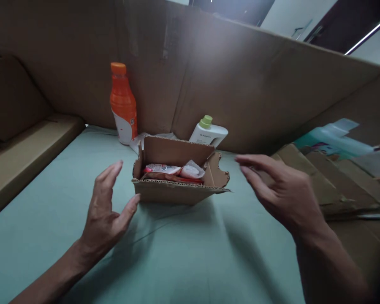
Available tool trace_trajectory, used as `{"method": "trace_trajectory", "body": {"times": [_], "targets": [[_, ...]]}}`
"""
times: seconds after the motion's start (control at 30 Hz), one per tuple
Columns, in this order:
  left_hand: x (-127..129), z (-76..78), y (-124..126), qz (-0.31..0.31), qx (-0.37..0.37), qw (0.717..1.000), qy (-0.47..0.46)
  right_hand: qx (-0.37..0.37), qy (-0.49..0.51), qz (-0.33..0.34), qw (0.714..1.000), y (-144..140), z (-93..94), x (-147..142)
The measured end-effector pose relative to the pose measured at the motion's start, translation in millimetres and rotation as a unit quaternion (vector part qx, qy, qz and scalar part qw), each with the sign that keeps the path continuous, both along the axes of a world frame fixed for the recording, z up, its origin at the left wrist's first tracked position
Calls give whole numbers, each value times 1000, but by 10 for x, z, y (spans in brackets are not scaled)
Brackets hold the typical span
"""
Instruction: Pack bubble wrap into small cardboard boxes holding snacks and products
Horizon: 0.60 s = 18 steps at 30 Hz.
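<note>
A small open cardboard box [167, 193] with ragged cut edges stands on the pale green surface between my hands. Inside it lie a white packet [164, 169] with red at its end, a clear plastic-wrapped item [192, 170] and something red-brown along the near wall. My left hand [109, 204] is just left of the box, thumb and fingers apart, holding nothing; its thumb tip comes close to the box's near left corner. On the other side, my right hand [280, 190] hovers off the box's right end, thumb and fingers slightly parted with nothing visible between them.
Behind the box stand an orange bottle [123, 103] and a white bottle with a green cap [209, 131], near a tall cardboard wall [240, 84]. Cardboard pieces [335, 177] and a teal-filled bottle [335, 137] lie at right. A cardboard ledge [34, 147] runs along the left.
</note>
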<state>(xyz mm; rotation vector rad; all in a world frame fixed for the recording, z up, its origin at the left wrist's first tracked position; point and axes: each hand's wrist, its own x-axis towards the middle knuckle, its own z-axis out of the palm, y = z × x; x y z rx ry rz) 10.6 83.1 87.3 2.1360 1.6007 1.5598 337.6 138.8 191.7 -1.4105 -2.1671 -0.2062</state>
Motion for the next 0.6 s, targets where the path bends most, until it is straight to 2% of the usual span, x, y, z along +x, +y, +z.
{"method": "trace_trajectory", "body": {"times": [0.07,0.13,0.23,0.3,0.37,0.43,0.53,0.6], "targets": [[-67,-172,11,-17,-107,993,-51,-48,97,-39,993,-198,-226,198],[-55,-355,77,-55,-195,974,-102,-142,147,-33,978,-267,-554,214],[122,-546,237,-113,-255,940,-200,-243,209,12,947,-177,-1022,-7],[269,-594,301,-129,-262,919,-263,-267,258,9,928,-114,-1211,-175],[344,-597,258,-126,-259,908,-303,-270,289,-10,918,-148,-1296,-289],[293,-582,76,-113,-269,903,-315,-256,293,-16,921,-295,-1315,-376],[5,-527,-376,-71,-292,900,-315,-224,287,30,931,-587,-1290,-582],[-223,-438,-640,-20,-285,905,-317,-208,287,81,932,-705,-1241,-781]]}}
